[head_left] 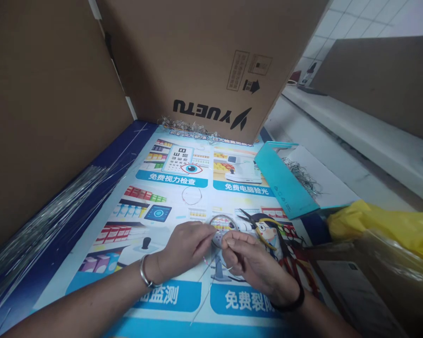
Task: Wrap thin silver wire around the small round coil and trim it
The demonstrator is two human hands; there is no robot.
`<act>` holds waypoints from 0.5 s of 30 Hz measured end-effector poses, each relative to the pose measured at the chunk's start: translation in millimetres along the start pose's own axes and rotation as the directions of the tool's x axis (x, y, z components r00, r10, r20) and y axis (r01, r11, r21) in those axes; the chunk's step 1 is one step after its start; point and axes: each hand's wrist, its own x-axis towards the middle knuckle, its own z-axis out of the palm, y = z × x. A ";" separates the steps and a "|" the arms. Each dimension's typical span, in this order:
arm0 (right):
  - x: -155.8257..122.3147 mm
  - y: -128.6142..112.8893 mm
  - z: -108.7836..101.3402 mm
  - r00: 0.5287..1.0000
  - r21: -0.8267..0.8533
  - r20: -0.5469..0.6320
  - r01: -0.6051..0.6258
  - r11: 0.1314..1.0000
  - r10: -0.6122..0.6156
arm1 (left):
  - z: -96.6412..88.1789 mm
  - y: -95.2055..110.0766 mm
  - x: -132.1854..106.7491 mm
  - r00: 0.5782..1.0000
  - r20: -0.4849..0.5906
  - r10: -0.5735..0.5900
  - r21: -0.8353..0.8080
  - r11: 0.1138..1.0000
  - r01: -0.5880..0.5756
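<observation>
My left hand (185, 249) and my right hand (255, 265) meet over a printed poster (169, 188) that covers the table. Both pinch a thin wire bent into a small loop (223, 221) between their fingertips. The wire's loose end trails down toward me between my wrists. A second wire ring (191, 195) lies flat on the poster just beyond my hands. Pliers with yellow and red handles (268, 230) lie to the right of my right hand.
A long bundle of straight wires (42, 230) lies along the left. A cardboard box (211, 65) stands at the back, wire scraps at its foot. A teal box lid (285, 183) holds wire scraps. A yellow plastic bag (384, 225) sits at right.
</observation>
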 end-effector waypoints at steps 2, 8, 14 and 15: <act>0.3 0.8 -1.1 1.000 0.017 0.012 -0.009 1.000 0.009 | 0.0 -0.2 0.1 1.000 0.009 0.006 0.012 1.000 -0.006; 0.1 0.0 -1.7 1.000 0.009 0.006 -0.019 1.000 0.019 | 1.9 -3.0 -3.1 1.000 0.011 0.014 0.009 1.000 -0.014; -2.1 -1.4 -2.9 0.997 -0.164 -0.061 0.044 0.986 -0.054 | -1.2 1.6 0.8 0.976 0.118 -0.185 -0.215 0.955 0.207; -2.0 -1.5 -4.6 0.993 -0.212 -0.086 0.056 0.976 -0.076 | -3.1 3.7 2.8 0.953 0.161 -0.256 -0.314 0.902 0.296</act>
